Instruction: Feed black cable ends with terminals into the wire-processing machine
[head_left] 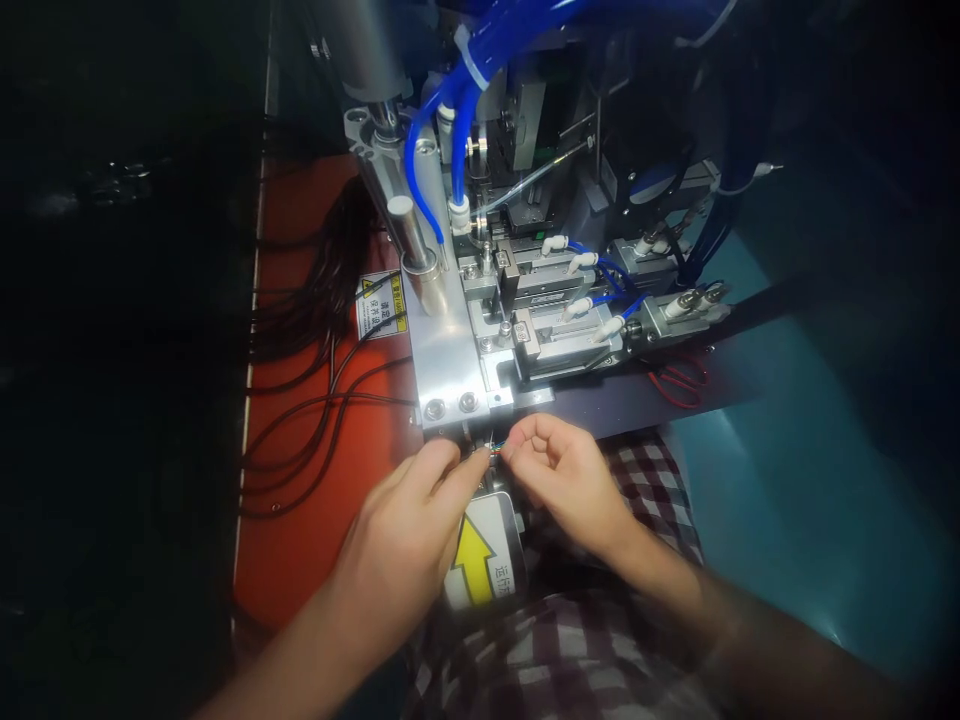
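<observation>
Thin coloured wires [498, 449] run between my two hands at the front edge of the machine [450, 370]. My right hand [566, 485] pinches their right end between thumb and forefinger, the other fingers curled. From the left, my left hand [412, 515] reaches in with thumb and forefinger pressed close together at the wires' other end. What lies under those fingertips is hidden and too small to name. Just below the fingers is a white plate with a yellow arrow [476, 560].
Several dark cables [322, 390] trail over the orange-red surface [300, 560] on the left. Behind my hands stand small pneumatic slides [562, 340] with white fittings and blue air hoses [465, 90]. A warning label [381, 304] sits beside the metal post [409, 235].
</observation>
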